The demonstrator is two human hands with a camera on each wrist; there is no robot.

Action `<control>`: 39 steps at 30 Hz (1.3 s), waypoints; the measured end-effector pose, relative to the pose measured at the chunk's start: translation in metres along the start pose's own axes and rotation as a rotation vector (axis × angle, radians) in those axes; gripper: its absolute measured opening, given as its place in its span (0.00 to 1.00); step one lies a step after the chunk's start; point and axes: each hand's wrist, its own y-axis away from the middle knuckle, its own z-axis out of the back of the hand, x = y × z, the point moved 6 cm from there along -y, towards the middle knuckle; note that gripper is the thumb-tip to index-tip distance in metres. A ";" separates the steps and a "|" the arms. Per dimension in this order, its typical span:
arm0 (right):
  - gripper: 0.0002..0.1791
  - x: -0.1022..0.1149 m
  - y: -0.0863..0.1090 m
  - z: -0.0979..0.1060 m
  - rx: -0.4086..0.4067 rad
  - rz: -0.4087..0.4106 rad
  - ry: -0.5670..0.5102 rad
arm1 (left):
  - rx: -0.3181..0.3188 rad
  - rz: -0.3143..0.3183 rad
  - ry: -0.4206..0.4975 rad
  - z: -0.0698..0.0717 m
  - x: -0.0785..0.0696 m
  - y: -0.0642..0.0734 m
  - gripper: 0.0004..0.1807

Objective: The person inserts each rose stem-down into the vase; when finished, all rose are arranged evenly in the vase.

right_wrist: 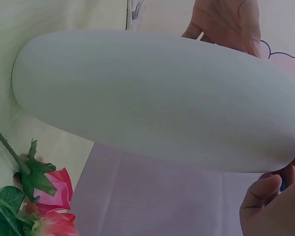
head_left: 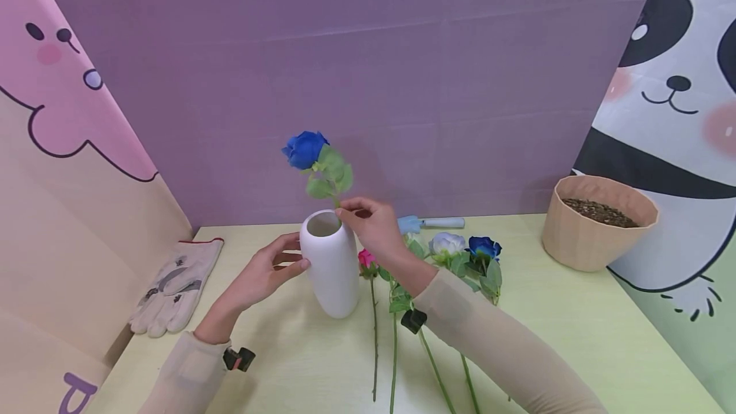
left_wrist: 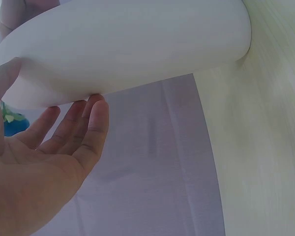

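A white vase point(head_left: 333, 273) stands upright on the table, its round mouth showing in the head view. My left hand point(head_left: 270, 273) holds its left side near the top, thumb in front and fingertips against the wall, as the left wrist view also shows. Over the rim, my right hand point(head_left: 374, 229) pinches the green stem of a blue rose point(head_left: 306, 149) between thumb and fingers. The bloom and several leaves point(head_left: 330, 174) rise above the vase, leaning left. The stem's lower end is hidden.
Right of the vase lie several roses, including a pink one point(head_left: 366, 259), a white one point(head_left: 447, 243) and a dark blue one point(head_left: 485, 248). Behind them is a light-blue hand tool point(head_left: 443, 223). Gloves point(head_left: 178, 286) lie at left; a soil-filled planter point(head_left: 598, 241) stands at right.
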 end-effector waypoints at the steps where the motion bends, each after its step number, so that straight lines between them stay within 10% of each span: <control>1: 0.10 -0.001 0.000 0.000 -0.004 -0.007 0.006 | 0.000 0.002 -0.001 0.000 0.000 0.000 0.35; 39: 0.11 -0.003 0.010 0.013 0.037 -0.025 0.013 | -0.018 0.023 -0.027 0.000 0.000 0.000 0.36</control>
